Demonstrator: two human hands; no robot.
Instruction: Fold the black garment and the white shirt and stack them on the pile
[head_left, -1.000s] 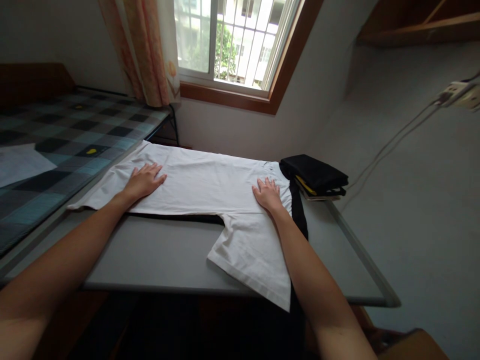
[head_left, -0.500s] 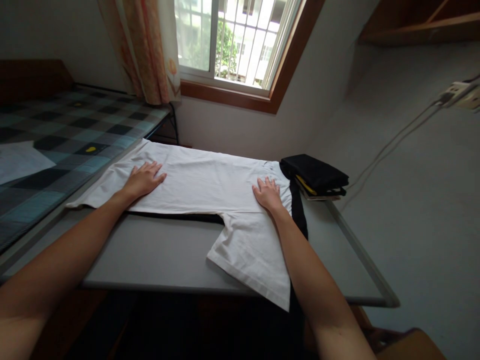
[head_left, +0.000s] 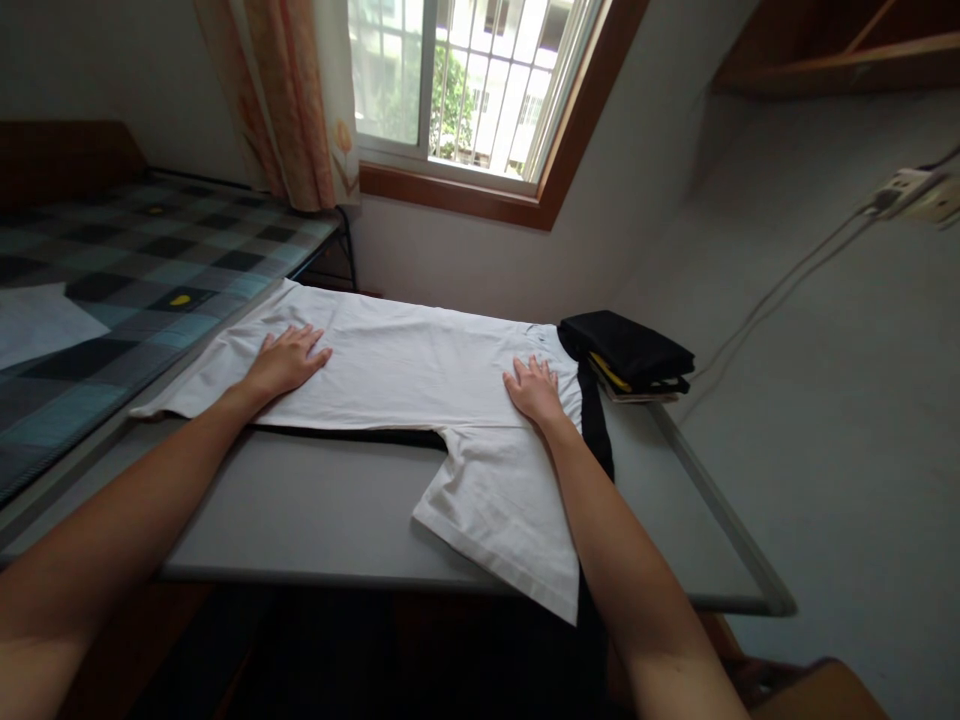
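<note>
A white short-sleeved T-shirt (head_left: 405, 360) lies spread on a grey-topped table (head_left: 315, 510), its one visible sleeve hanging a little over the near edge. My left hand (head_left: 286, 362) rests flat on the shirt's left part, fingers spread. Near the collar end at the right, my right hand (head_left: 534, 388) also lies flat on the cloth with fingers apart. Black fabric (head_left: 595, 420) shows from under the shirt along its right end and lower edge. What lies beneath the shirt is mostly hidden.
A black folded item (head_left: 630, 345) sits on a small stack at the table's back right. On the left is a bed with a checked cover (head_left: 187, 240) and white paper (head_left: 49, 322). A curtain (head_left: 292, 110) hangs beside the barred window. Cords run from a wall socket (head_left: 900, 195).
Both hands stay in the same places on the shirt. Only a very slight shift of the camera view shows.
</note>
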